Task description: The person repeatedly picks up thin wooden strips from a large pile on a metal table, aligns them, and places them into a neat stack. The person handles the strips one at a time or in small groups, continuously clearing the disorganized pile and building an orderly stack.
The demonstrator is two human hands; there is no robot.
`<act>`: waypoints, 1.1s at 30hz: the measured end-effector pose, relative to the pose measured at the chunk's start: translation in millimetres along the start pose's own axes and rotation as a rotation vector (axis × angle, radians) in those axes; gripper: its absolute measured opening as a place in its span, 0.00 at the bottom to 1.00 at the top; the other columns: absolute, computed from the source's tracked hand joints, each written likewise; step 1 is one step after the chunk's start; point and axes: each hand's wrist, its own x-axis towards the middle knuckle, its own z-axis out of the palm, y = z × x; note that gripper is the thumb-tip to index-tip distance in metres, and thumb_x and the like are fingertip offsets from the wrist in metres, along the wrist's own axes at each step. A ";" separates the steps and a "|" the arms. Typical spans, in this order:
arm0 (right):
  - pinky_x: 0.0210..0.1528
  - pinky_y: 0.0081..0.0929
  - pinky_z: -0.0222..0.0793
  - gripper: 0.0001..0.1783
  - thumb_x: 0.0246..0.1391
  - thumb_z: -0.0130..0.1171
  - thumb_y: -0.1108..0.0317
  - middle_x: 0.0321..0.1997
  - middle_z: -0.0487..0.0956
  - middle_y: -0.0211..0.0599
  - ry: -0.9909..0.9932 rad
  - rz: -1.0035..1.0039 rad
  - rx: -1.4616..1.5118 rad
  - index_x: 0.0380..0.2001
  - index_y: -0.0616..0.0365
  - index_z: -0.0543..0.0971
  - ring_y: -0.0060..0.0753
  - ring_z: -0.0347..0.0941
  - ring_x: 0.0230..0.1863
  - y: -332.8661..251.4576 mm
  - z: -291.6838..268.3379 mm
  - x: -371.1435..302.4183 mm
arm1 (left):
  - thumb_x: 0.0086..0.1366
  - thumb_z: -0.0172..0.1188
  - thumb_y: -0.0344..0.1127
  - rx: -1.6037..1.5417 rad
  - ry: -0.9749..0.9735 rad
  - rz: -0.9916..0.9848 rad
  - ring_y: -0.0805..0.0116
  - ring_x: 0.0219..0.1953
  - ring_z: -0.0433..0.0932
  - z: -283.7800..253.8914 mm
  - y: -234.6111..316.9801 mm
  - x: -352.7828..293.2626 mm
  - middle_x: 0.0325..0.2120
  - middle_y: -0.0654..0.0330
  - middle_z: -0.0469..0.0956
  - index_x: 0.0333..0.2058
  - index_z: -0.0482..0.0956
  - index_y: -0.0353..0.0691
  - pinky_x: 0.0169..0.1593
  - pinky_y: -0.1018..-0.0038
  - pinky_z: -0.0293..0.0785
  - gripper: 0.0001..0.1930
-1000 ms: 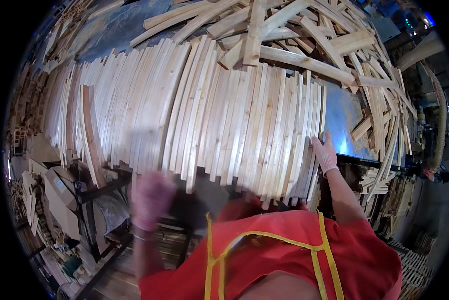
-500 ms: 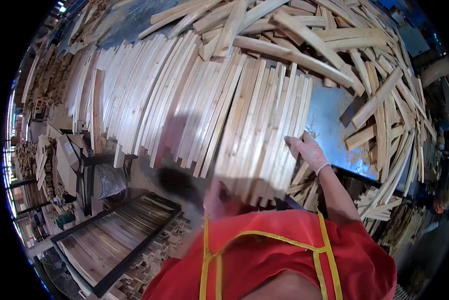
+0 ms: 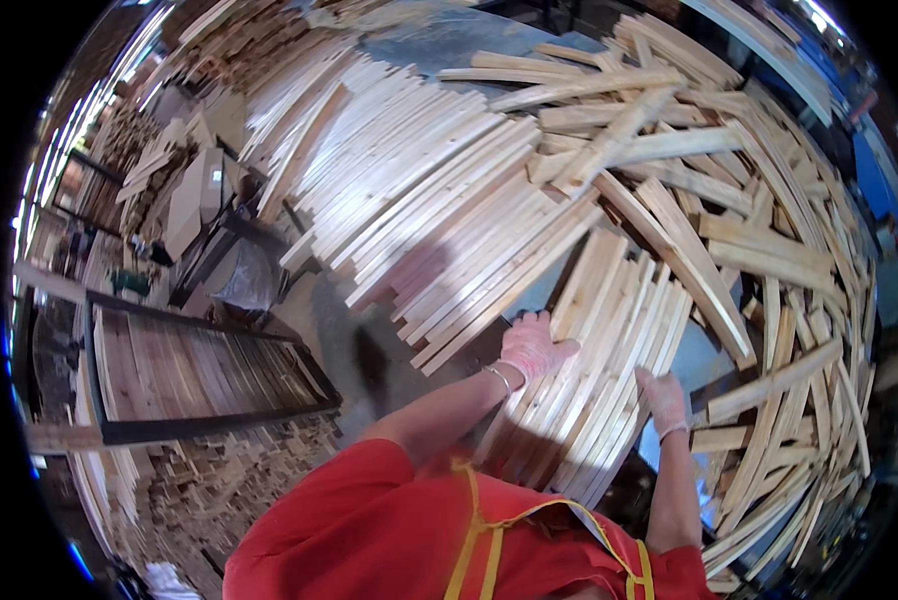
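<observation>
At right of centre in the frame, a batch of strips (image 3: 599, 360) lies between the left hand (image 3: 531, 348) and the right hand (image 3: 666, 402). The left meets one edge, thumb laid over the top; the right is set at the opposite edge. Whether either closes around wood cannot be told. A larger row (image 3: 419, 190) spans upper centre; loose pieces (image 3: 769, 250) lie heaped at right.

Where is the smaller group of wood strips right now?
In the head view, the smaller group sits right of centre, between the left hand and the right hand, across a gap from the longer row to its upper left.
</observation>
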 end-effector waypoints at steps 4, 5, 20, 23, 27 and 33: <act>0.59 0.39 0.76 0.35 0.58 0.74 0.52 0.52 0.87 0.49 -0.010 0.032 0.295 0.57 0.74 0.81 0.41 0.82 0.52 30.1 35.9 -36.2 | 0.63 0.70 0.63 -0.251 -0.157 -0.056 0.37 0.66 0.75 -43.2 -7.9 -45.7 0.64 0.35 0.72 0.68 0.71 0.31 0.69 0.54 0.74 0.47; 0.58 0.39 0.76 0.35 0.58 0.75 0.57 0.54 0.86 0.43 0.033 -0.008 0.458 0.60 0.73 0.80 0.37 0.81 0.52 35.7 47.4 -46.8 | 0.62 0.71 0.62 -0.260 -0.160 -0.051 0.37 0.65 0.75 -54.8 -11.3 -55.3 0.63 0.35 0.72 0.68 0.71 0.31 0.69 0.54 0.74 0.46; 0.63 0.34 0.72 0.27 0.67 0.66 0.60 0.61 0.80 0.47 0.515 -1.014 0.463 0.63 0.66 0.79 0.36 0.76 0.59 -480.3 13.9 -22.7 | 0.55 0.82 0.54 -0.402 1.085 0.961 0.44 0.61 0.77 -508.3 -108.8 62.8 0.58 0.43 0.75 0.72 0.68 0.34 0.65 0.55 0.76 0.52; 0.58 0.37 0.76 0.21 0.67 0.66 0.59 0.48 0.85 0.47 0.789 -0.832 -0.289 0.55 0.63 0.83 0.42 0.80 0.52 -543.2 60.1 44.7 | 0.60 0.79 0.53 -0.666 0.854 1.153 0.51 0.66 0.76 -564.9 -175.7 155.4 0.64 0.47 0.75 0.72 0.68 0.37 0.70 0.58 0.74 0.47; 0.65 0.37 0.76 0.30 0.73 0.59 0.57 0.65 0.79 0.42 0.503 -1.242 -0.334 0.71 0.60 0.69 0.39 0.76 0.64 -514.8 187.0 129.8 | 0.72 0.66 0.40 -1.032 0.202 0.657 0.59 0.65 0.78 -574.0 -282.9 192.2 0.64 0.52 0.77 0.75 0.62 0.37 0.69 0.63 0.76 0.38; 0.78 0.41 0.62 0.35 0.70 0.51 0.57 0.72 0.74 0.57 0.385 -0.884 -1.040 0.72 0.69 0.68 0.53 0.66 0.76 -470.8 352.3 130.5 | 0.71 0.57 0.32 0.689 0.275 0.478 0.52 0.61 0.81 -469.8 -462.1 271.1 0.60 0.47 0.79 0.77 0.59 0.35 0.65 0.57 0.77 0.37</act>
